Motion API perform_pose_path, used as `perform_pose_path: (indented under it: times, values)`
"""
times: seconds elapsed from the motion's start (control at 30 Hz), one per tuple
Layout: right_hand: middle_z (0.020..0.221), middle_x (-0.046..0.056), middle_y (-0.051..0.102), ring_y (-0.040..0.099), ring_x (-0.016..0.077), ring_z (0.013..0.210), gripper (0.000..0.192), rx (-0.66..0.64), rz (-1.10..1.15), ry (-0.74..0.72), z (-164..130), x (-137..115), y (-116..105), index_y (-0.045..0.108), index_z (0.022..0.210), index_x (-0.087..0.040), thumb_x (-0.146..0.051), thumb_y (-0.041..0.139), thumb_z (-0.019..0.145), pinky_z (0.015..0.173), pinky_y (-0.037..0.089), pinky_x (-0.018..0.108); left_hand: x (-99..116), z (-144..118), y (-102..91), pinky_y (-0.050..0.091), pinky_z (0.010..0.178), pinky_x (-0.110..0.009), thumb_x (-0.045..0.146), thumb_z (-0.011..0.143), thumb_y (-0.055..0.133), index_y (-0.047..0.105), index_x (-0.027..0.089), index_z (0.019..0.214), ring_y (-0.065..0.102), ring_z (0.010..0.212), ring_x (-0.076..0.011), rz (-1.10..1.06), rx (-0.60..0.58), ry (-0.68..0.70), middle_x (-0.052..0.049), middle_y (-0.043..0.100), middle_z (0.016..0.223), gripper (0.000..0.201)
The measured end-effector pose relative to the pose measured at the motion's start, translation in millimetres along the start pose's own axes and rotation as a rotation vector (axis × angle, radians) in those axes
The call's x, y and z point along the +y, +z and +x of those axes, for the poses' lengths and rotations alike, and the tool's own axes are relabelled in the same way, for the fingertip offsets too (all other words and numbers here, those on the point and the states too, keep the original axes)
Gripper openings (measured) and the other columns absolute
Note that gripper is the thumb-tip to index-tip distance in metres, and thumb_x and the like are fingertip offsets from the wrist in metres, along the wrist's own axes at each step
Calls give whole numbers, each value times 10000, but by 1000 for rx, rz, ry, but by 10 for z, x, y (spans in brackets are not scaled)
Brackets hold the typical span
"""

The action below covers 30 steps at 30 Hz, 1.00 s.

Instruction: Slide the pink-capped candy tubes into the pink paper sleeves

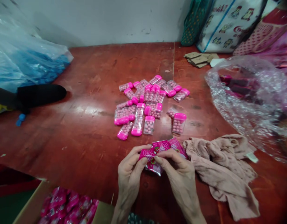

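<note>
We're pinching a pink printed wrapper with both hands — left hand, right hand clamped on it. Candy boxes are lying just beyond — beige cloth beside.

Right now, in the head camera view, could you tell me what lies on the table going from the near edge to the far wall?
Cardboard box of pink packets → left hand and right hand pinching a pink wrapper → pile of pink-capped candy containers → cardboard scraps → printed bags against the wall.
</note>
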State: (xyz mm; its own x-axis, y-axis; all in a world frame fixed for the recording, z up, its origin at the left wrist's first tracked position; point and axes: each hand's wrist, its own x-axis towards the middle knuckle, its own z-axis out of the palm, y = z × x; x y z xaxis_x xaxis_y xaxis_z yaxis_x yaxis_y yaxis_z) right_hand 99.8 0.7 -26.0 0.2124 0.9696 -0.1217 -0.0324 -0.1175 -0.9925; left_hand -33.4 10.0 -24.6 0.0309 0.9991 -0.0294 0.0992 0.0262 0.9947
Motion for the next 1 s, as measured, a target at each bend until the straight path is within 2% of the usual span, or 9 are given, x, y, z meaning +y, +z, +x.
perform_pose_path:
  times: [0.07,0.17,0.23,0.3,0.37,0.53,0.73,0.87,1.0]
  values:
    - [719,-31,656,583,124,696,53,-7,1,-19,-9,1,-4,686,756,-236,-198,650,767,653,443,217,-21,-3,19,434,870,-349,134,818,540,710,217,926,578,984,-227,-71,47,-17,-56,651,1019,217]
    - [821,-5,668,602,158,764,146,-15,26,63,-22,-9,-2,671,918,-247,-247,646,775,694,461,263,-44,-2,25,441,857,-353,155,806,554,713,193,921,578,978,-244,-167,129,-55,-71,659,1011,200]
    - [785,-1,653,591,162,730,122,-24,15,109,-27,-16,4,669,887,-228,-263,645,773,666,453,269,-56,-3,7,448,840,-347,165,791,571,721,182,903,584,955,-247,-199,151,-81,-79,665,993,188]
    - [693,-11,612,550,144,652,75,-35,1,123,-29,-15,11,656,767,-202,-270,629,783,609,421,251,-75,-11,-24,451,823,-343,163,783,580,723,190,905,588,913,-235,-207,137,-88,-73,666,961,190]
    - [623,-29,548,482,118,583,145,-50,47,160,-31,1,16,612,698,-188,-289,605,801,555,378,228,-102,-25,-52,451,805,-335,153,780,586,724,200,902,587,871,-219,-181,99,-81,-64,660,925,190]
    - [615,-52,451,381,93,558,206,-69,263,257,-50,47,33,534,710,-188,-349,556,837,517,331,198,-121,-60,-38,456,738,-310,148,777,589,733,189,835,588,807,-209,-141,75,-45,-61,655,860,161]
    - [636,-41,501,438,112,600,298,1,93,147,-65,-14,71,531,716,-199,-418,431,891,563,359,210,35,-35,19,446,838,-346,137,802,548,724,191,861,585,967,-251,-15,42,25,-87,648,1042,193]
    - [617,-41,521,464,119,588,229,-13,-17,156,-61,-15,99,545,686,-194,-381,580,814,558,361,226,73,-27,11,446,852,-348,135,810,528,719,183,862,589,981,-252,42,1,44,-96,648,1061,204]
    - [618,-37,519,469,122,578,217,43,-67,113,-70,34,115,539,683,-194,-348,563,834,566,364,239,55,-22,-9,446,877,-376,131,795,549,721,192,879,571,1029,-266,3,-36,19,-104,637,1104,200]
